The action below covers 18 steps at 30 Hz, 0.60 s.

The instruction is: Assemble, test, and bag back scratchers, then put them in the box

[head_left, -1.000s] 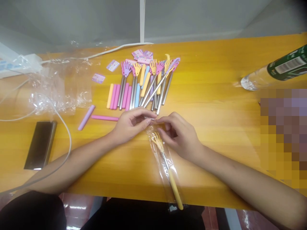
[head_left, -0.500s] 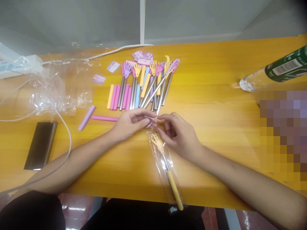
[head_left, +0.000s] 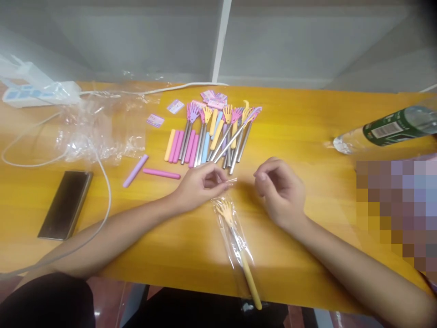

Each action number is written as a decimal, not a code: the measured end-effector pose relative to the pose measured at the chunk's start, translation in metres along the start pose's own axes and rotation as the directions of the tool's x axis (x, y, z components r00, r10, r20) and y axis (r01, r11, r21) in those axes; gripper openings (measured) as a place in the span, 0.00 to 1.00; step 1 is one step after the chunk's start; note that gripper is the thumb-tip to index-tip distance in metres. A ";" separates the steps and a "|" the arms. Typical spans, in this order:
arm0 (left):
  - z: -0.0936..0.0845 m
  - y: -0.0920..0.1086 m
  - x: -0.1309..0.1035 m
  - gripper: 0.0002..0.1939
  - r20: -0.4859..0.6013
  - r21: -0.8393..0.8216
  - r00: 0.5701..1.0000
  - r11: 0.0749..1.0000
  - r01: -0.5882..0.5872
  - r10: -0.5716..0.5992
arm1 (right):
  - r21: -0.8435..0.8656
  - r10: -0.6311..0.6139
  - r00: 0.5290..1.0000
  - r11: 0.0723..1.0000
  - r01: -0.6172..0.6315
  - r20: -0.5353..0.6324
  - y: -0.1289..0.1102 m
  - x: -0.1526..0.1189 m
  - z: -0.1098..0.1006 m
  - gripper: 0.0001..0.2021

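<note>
Clear plastic wraps a yellow back scratcher [head_left: 239,248], which lies on the wooden table [head_left: 307,118] near the near edge, its little claw head pointing away from the person and its yellow grip reaching the edge. The left hand [head_left: 201,184] pinches the top flap of that plastic sleeve [head_left: 229,214] between thumb and fingertips, just beyond the claw. The right hand [head_left: 282,191] hovers a little to the right of the sleeve, fingers loosely curled and holding nothing, apart from the flap.

Just beyond the hands, toward the middle of the table, lies a pile of back scratchers [head_left: 218,134] (pink, yellow, purple and blue grips with metal shafts), their claw heads fanned toward the far edge. Two loose grips sit to the left of the pile: a pink one [head_left: 161,173] lying crosswise and a purple one [head_left: 135,170] at a slant. Small printed cards [head_left: 155,120] are scattered by the far end of the pile.

Further left, crumpled clear bags [head_left: 102,132] cover the table, with a white cable [head_left: 105,182] looping across them toward the near edge. A dark phone [head_left: 65,204] lies flat near the left end. By the right edge a bottle with a green label [head_left: 385,130] lies on its side.
</note>
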<state>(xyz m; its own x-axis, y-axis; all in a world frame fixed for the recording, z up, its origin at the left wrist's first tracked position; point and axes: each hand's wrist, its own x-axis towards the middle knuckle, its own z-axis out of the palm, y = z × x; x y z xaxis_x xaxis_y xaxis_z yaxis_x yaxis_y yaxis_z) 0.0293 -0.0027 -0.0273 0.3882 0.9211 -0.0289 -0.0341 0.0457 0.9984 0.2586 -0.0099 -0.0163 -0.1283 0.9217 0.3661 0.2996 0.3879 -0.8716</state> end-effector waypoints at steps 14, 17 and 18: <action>-0.003 -0.016 0.004 0.04 -0.017 -0.103 0.999 0.993 -0.050 0.049 | -0.676 0.043 0.948 0.711 0.191 0.314 0.050 0.253 0.037 0.10; -0.003 -0.018 0.005 0.04 -0.021 -0.101 0.998 0.993 -0.065 0.064 | -0.738 0.173 0.906 0.647 0.192 0.387 0.070 0.275 0.053 0.15; -0.003 -0.017 0.005 0.04 -0.021 -0.096 0.998 0.993 -0.067 0.066 | -0.749 0.204 0.896 0.635 0.186 0.396 0.075 0.279 0.056 0.17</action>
<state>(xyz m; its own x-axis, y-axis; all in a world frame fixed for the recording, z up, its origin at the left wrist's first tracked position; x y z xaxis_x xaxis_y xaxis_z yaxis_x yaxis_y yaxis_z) 0.0288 0.0024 -0.0450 0.3661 0.9299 0.0358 -0.1483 0.0203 0.9887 0.1921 0.2759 0.0019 -0.4278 0.9036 0.0212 0.8749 0.4198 -0.2414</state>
